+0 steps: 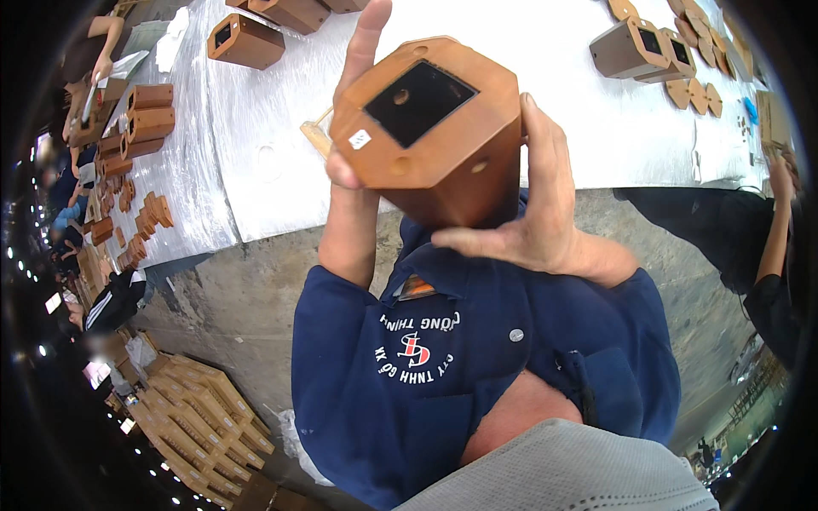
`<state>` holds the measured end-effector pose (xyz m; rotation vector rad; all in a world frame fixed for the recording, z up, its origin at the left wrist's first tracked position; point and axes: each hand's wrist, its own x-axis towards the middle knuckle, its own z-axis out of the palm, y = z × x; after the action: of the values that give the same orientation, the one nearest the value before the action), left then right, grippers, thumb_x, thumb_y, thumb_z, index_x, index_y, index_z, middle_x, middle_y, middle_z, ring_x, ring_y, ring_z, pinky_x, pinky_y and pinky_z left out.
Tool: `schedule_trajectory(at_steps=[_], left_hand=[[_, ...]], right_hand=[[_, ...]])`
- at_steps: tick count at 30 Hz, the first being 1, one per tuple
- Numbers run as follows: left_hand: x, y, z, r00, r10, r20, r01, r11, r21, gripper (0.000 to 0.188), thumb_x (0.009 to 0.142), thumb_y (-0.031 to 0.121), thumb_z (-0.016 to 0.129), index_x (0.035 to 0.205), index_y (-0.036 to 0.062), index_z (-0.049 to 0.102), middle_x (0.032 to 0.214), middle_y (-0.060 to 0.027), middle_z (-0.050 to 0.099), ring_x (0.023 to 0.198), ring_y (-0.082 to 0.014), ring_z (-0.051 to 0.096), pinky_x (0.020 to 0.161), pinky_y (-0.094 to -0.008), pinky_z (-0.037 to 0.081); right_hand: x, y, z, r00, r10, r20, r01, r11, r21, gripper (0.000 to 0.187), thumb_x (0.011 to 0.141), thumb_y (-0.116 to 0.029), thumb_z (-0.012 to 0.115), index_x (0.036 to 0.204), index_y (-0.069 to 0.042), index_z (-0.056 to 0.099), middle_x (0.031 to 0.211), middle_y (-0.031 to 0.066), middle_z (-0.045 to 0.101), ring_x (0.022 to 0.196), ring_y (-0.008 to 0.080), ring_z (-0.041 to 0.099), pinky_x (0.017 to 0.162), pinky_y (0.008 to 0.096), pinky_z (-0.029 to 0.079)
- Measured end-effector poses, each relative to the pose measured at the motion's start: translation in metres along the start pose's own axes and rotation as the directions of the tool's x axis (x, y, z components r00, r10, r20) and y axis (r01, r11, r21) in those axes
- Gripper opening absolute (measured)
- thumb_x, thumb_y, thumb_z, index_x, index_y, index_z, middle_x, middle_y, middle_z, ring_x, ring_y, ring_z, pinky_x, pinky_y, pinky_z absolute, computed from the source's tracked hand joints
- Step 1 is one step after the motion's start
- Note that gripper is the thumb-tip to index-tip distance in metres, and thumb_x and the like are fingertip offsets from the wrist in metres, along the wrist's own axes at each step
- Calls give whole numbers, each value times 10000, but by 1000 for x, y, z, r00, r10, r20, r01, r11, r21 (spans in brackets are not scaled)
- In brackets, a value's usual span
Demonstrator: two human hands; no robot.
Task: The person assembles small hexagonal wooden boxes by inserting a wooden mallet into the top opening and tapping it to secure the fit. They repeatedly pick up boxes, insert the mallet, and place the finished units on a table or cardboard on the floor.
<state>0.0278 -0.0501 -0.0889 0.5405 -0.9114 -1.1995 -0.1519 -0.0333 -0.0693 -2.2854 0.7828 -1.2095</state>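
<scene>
A brown wooden box [486, 106] with an eight-sided end is held up in front of my chest, tilted. Its end has a dark square opening [417, 102], a small white sticker [359, 139] and round marks near the corners. My left hand [348, 183] grips the left side, one finger stretched up past the edge and part of the palm hidden behind the box. My right hand [545, 204] is wrapped round the right side, thumb under the lower part. A pale, narrow wooden piece [316, 138] shows beside my left hand; whether it touches cannot be made out.
The table [273, 170] has a white plastic covering. Similar boxes [245, 41] stand at the far left, with more [630, 47] at the right beside flat wooden pieces [692, 95]. Co-workers' arms [774, 230] show at both sides. Cardboard stacks [192, 417] lie lower left.
</scene>
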Motion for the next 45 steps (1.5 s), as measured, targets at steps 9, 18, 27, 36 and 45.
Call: schedule_trajectory(at_steps=[9,18,27,36,45], left_hand=[[28,27,9,994,66,82,-53,987,-154,1330,576,620,832,1532,38,114,1260,-356,518,1176,-416,578,915,-473,551],[50,2,-17,856,123,502,106,908,-404,1403,482,581,880,1518,-12,143,1284,-403,475,1158,-456,582,878,-497,558],[-2,30,-58,988,-65,142,-2,903,429,1195,454,368,916,1451,-16,381,1224,-206,604,1124,-317,625,969,-389,507],[47,30,-205,798,584,-146,177,3,984,858,583,332,923,1279,14,536,1194,-204,531,1131,-357,507,974,-455,440],[97,-20,-334,821,563,-93,199,-130,971,822,648,381,877,1271,-18,519,1240,-260,504,1189,-427,440,1009,-532,387]], right_hand=[[3,40,4,768,200,609,-628,426,652,1156,580,-418,898,1456,1,271,1338,157,444,1282,274,430,1069,434,348],[6,38,13,834,202,514,-545,443,711,1141,572,-299,903,1467,-5,260,1385,142,428,1309,237,395,1084,407,340],[-33,109,67,726,236,646,-683,362,635,974,719,-425,822,1464,-9,352,1418,188,463,1321,276,439,1103,420,356],[-16,266,-66,941,205,-270,-339,578,-742,596,842,-336,733,1343,-94,520,1296,185,540,1205,343,529,1004,447,425],[-20,361,-90,884,312,-348,-422,214,-881,610,841,-464,666,1250,-29,546,1275,165,575,1186,323,536,1000,479,354]])
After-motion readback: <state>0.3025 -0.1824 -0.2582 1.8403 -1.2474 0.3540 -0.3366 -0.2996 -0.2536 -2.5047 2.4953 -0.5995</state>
